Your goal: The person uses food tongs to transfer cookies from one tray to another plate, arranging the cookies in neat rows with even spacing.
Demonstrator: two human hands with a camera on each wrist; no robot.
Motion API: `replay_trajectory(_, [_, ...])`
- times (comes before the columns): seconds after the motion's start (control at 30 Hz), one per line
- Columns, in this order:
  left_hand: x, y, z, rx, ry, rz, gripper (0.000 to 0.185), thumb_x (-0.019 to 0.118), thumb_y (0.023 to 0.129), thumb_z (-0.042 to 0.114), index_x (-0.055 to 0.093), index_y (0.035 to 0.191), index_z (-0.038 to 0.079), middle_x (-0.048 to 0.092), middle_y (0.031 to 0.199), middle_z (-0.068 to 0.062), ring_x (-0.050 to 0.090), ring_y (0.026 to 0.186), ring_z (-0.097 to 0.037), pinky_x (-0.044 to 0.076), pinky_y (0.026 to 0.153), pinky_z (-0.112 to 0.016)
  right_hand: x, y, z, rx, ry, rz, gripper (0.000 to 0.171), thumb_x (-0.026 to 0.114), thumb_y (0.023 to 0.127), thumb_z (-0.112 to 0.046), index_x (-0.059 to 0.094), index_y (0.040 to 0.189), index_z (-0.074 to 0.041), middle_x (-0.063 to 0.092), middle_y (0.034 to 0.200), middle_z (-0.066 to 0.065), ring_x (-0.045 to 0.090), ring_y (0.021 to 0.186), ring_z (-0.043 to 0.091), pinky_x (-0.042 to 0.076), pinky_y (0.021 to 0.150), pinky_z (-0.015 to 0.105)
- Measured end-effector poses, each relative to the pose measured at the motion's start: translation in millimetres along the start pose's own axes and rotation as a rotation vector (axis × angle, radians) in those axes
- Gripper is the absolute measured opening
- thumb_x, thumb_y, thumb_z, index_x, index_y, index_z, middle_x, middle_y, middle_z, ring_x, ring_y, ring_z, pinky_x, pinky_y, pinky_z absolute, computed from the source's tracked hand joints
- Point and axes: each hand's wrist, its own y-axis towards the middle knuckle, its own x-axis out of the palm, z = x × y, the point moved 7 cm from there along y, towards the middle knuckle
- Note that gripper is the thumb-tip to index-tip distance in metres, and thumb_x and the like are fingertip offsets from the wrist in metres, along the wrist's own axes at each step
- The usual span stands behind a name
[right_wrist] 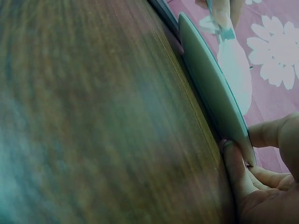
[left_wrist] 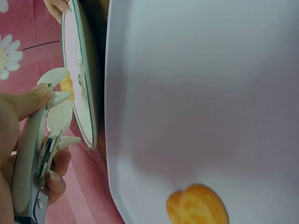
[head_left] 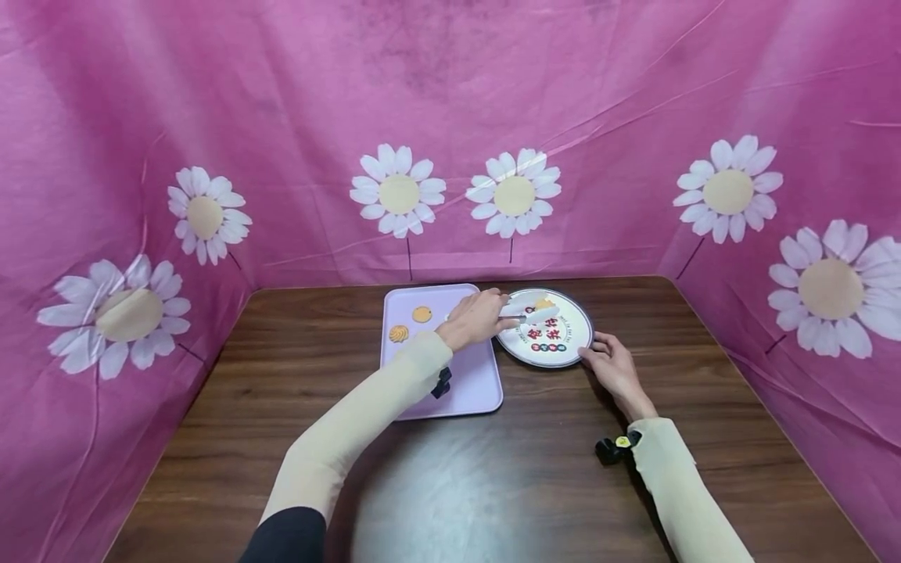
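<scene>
My left hand (head_left: 475, 317) grips a pair of tongs (left_wrist: 29, 158) with grey handles and broad white tips. The tips stand apart, over the far part of a round white plate (head_left: 552, 358) with red lettering and a dark rim. A yellow-orange cookie (head_left: 543, 303) shows at the tips, close to the plate's surface; I cannot tell whether the tongs touch it. At the plate's right edge, my right hand (head_left: 615, 367) pinches the rim, thumb on one side and fingers on the other, as the right wrist view shows.
A pale lilac tray (head_left: 468, 395) lies left of the plate, partly under my left forearm. It bears a round cookie (head_left: 421, 314) and a swirled cookie (head_left: 398, 334). Everything rests on a brown wooden table (head_left: 281, 391), with pink flowered cloth (head_left: 450, 94) around its back and sides.
</scene>
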Motion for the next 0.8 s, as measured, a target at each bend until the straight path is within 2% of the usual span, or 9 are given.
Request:
replay_trajectory(0.27, [8.9,12.0,8.3,-0.001,0.006,-0.027,0.059,0.061,0.101,0.055,0.064,0.14,0.011,0.067,0.119,-0.004,0.067,0.099,-0.018,0.06,0.082,-0.038,0,-1,0,0.002,0.022,0.006,0.063,0.063,0.104,-0.018,0.035,0.156,0.006,0.054,0.145,0.028,0.054,0.088,-0.017,0.05,0.081,0.006])
replay_trajectory(0.8, [16.2,22.3,8.8,-0.02,0.031,-0.019,0.052,0.06,0.101,0.058,0.071,0.124,0.012,0.064,0.109,-0.001,0.063,0.09,-0.015,0.059,0.078,-0.035,-1,2,2,0.002,0.004,0.002,0.064,0.063,0.103,-0.019,0.035,0.156,0.005,0.053,0.145,0.027,0.054,0.088,-0.017,0.05,0.081,0.006])
